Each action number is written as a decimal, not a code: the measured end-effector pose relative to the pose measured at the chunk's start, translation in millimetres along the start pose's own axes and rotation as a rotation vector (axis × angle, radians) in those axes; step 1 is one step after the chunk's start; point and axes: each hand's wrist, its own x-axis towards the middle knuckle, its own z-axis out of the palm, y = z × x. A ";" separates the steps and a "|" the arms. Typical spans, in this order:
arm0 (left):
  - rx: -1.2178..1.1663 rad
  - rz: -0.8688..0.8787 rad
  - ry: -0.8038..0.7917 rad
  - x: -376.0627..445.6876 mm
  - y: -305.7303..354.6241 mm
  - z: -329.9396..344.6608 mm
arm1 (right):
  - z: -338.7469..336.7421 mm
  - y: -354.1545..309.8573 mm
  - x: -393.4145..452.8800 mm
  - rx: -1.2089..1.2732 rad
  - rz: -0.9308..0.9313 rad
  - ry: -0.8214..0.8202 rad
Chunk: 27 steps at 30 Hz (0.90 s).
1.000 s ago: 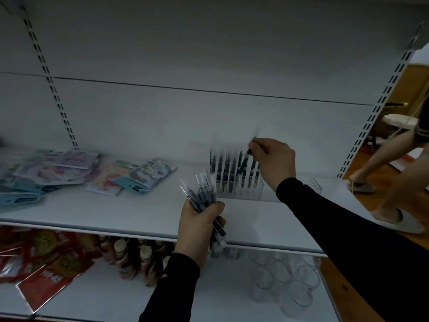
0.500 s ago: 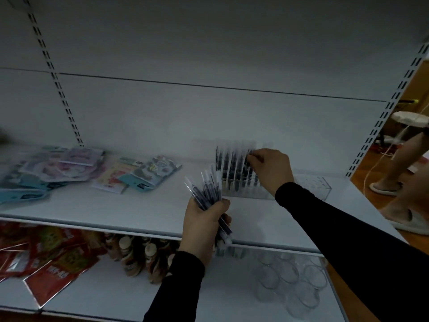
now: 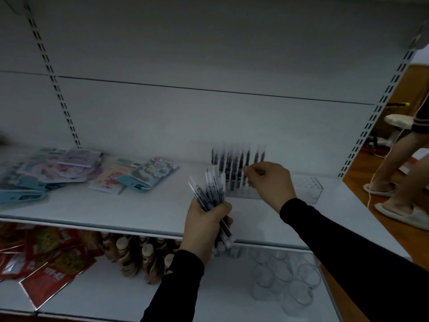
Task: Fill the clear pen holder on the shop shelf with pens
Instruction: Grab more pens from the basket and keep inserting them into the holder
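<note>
Both arms reach forward in black sleeves, entering from about 5 and 6 o'clock. The left hand (image 3: 205,225) is upright, back toward the camera, its fingers (image 3: 224,209) curled round a bundle of pens (image 3: 212,194) that fans up toward 12 o'clock. The right hand (image 3: 270,183) lies at 1 o'clock of the left, knuckles up, wrist bent, fingertips pinched together pointing toward 9 o'clock; whether they hold anything is too blurred to tell.
</note>
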 end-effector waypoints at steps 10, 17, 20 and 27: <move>0.062 0.073 -0.103 -13.8 -2.0 13.0 | -2.2 -11.2 -52.2 0.270 0.095 -0.267; 0.061 0.056 -0.065 -11.4 -5.3 13.9 | -13.2 -16.6 -44.4 0.447 0.183 -0.180; 0.103 0.066 -0.014 -9.6 -3.6 11.2 | -23.8 -17.9 -28.2 0.519 0.205 -0.027; 0.122 0.058 0.061 -3.9 0.2 4.0 | -42.3 -10.8 11.3 0.242 -0.027 0.198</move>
